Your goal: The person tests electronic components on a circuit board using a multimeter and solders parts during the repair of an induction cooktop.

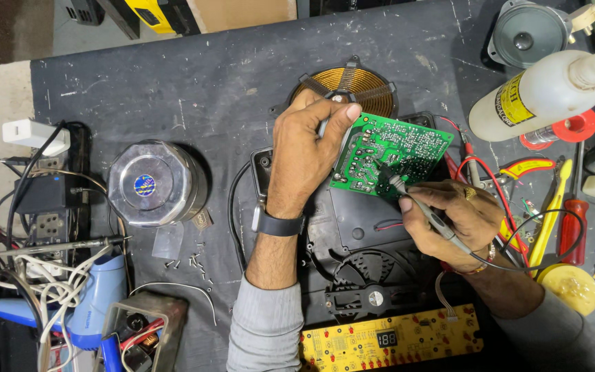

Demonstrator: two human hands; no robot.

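Circuit board: green rectangular printed circuit board point(388, 156), tilted up on its left edge over the opened black appliance base point(352, 227), near the middle of the counter point(173, 89); its long axis runs from lower left to upper right.
Left hand point(304, 155): closed on the board's left edge, thumb over the top corner, fingers behind; it is the nearer hand and carries the board.
Right hand point(456, 217): just right of and below the board, pinched shut on a slim grey probe point(425, 210) whose tip touches the board's lower edge; its black lead point(552, 244) loops off to the right.
Left of the hands: shiny round metal tin point(154, 183), loose small screws point(194, 263), blue hair dryer point(98, 296) at the left edge.
Behind the board: copper wound coil point(352, 86).
Near edge: yellow display panel board point(390, 337).
Right side: white plastic bottle point(538, 96), red-handled screwdriver point(573, 227), yellow tool point(549, 220), crowding the probe hand's side.
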